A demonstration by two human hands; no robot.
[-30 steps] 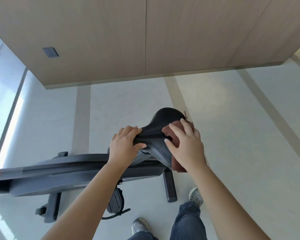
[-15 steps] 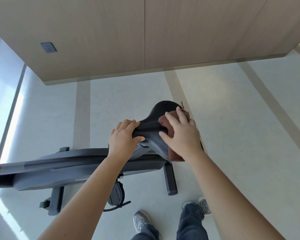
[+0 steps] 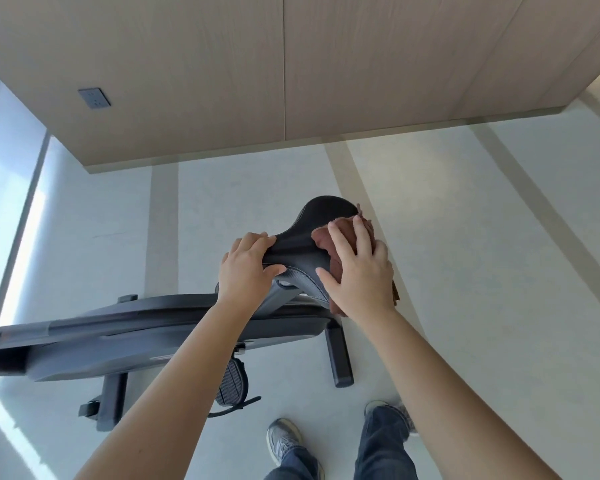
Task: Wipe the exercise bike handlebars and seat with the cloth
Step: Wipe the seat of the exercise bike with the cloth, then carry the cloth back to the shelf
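Your left hand (image 3: 248, 268) grips the seat (image 3: 303, 247) nose; your right hand (image 3: 359, 271) presses the cloth (image 3: 340, 233) flat against its side.

Black seat (image 3: 321, 216), reddish-brown cloth (image 3: 340, 237) (grey floor (image 3: 465, 237))

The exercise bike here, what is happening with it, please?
A person stands beside the exercise bike and is wiping its black seat. The right hand presses a reddish-brown cloth against the right side of the seat, its fingers straight. The left hand grips the narrow front of the seat. The handlebars are out of view.
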